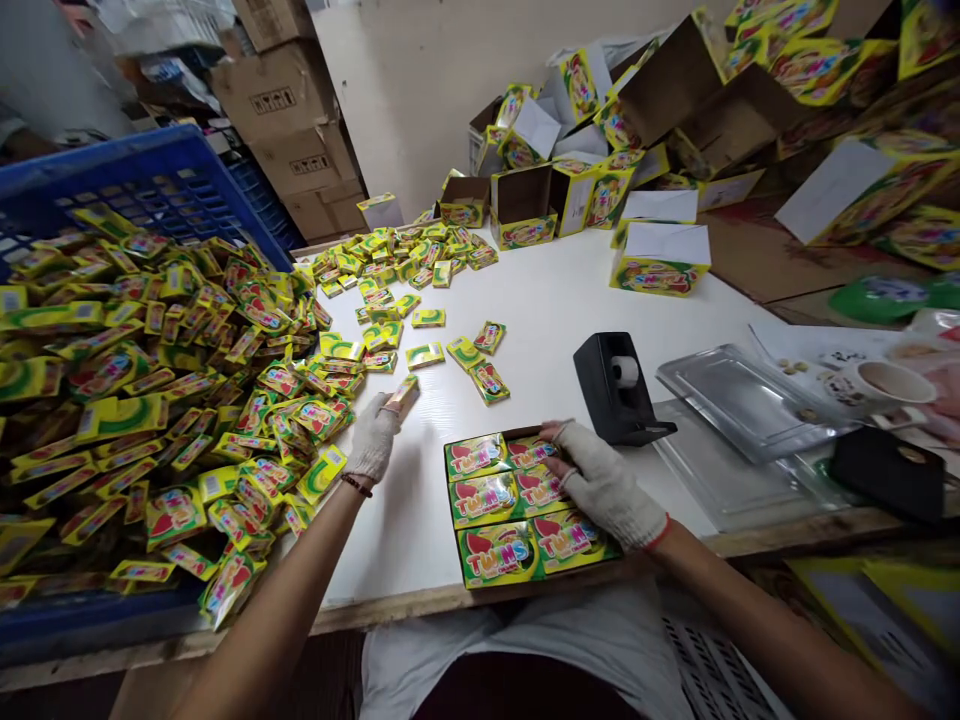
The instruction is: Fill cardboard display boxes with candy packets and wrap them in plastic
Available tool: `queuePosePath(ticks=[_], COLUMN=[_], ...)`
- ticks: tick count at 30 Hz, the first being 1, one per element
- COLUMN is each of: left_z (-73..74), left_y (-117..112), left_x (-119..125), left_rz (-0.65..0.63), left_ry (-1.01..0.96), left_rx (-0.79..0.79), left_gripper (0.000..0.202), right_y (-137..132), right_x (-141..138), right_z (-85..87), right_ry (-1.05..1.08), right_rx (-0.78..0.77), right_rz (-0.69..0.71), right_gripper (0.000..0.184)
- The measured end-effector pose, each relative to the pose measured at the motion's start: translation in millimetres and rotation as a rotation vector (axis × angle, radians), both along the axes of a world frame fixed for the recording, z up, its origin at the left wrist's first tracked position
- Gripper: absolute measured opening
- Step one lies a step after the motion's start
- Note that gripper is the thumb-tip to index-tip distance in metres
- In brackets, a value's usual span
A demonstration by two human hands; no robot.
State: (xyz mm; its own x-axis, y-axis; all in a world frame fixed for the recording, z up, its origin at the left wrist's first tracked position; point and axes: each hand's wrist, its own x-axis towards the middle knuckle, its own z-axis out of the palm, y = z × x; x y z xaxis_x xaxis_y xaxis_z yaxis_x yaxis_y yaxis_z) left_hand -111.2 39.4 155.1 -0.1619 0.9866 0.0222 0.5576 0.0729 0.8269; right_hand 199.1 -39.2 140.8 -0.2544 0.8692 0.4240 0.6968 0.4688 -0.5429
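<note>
The left hand (373,440), in a white glove with bare finger ends, is closed around one small pack (405,392); I can't see all of its fingers, and they cover part of the pack. The right hand (606,485) is gloved too, its fingers a bit bent and apart, touching the far right corner of a tray (517,434) at the near edge of the white table (390,570). I can't tell if it grips the tray or just rests there. Six "TWINS" packs (486,498) show in the tray, but the hand hides bits of the right ones. Past the left hand lie loose yellow packs (425,355), then a huge heap (180,400) that runs off the left side, covering much of a blue crate (150,175). A black tape holder (615,390) stands beyond the right hand. Farther back, bright boxes (660,260) pile up, the right ones cut off and blurry.
</note>
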Motion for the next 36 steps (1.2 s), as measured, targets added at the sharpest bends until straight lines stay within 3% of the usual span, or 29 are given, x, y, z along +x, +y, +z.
queuePosePath(ticks=[2, 3, 5, 7, 10, 13, 15, 20, 23, 27, 29, 32, 36], left_z=[19.7, 28.5, 40.9, 43.9, 31.8, 10.2, -4.0, -34.5, -47.4, -46.8, -42.2, -40.9, -48.3], left_y=[-21.9, -32.5, -49.3, -57.5, -55.3, -49.4, -49.0, -52.8, -48.6, -43.5, -46.6, -55.9, -62.0], left_x=[32.0, 49.6, 81.6, 102.3, 106.8, 94.7, 87.4, 71.1, 43.0, -23.3, -57.5, -92.3, -100.7], left_rz=[-0.186, -0.352, -0.582, -0.617, -0.458, -0.364, -0.365, -0.313, -0.181, 0.014, 0.092, 0.150, 0.149], left_ry=[-0.122, -0.228, -0.326, -0.294, -0.015, 0.268, 0.309, 0.071, 0.032, 0.584, 0.757, 0.802, 0.792], left_rx=[0.018, 0.028, 0.023, 0.051, 0.177, 0.214, 0.169, 0.222, 0.291, 0.052, -0.094, -0.193, -0.195], left_gripper=[0.043, 0.043, 0.042, 0.042, 0.041, 0.039, 0.036, 0.038, 0.039, 0.040, 0.041, 0.039, 0.038], right_y=[4.2, 6.7, 12.2, 18.3, 28.5, 37.5, 41.2, 41.3, 38.0, 38.4, 40.0, 36.1, 11.9], right_x=[-4.2, -7.3, -12.6, -13.4, -7.0, -4.5, -9.1, -19.2, -17.9, -19.3, -20.8, -20.6, -20.6], right_z=[11.9, 20.7, 39.6, 53.3, 53.6, 36.0, 24.0, 9.2, 1.5, -11.2, -14.5, -12.2, -0.4], right_ry=[0.263, 0.344, 0.392, 0.308, 0.084, -0.099, -0.171, -0.336, -0.570, -0.748, -0.766, -0.771, -0.718], right_rx=[0.025, 0.001, -0.068, -0.103, -0.113, -0.174, -0.187, -0.082, -0.088, -0.076, -0.060, -0.004, 0.108], right_rz=[-0.010, 0.026, 0.107, 0.104, -0.017, -0.110, -0.145, -0.117, -0.065, -0.124, -0.131, -0.126, -0.032], right_gripper=[0.044, 0.051, 0.048, 0.027, 0.025, 0.023, 0.023, 0.022, 0.050, 0.066, 0.068, 0.062, 0.047])
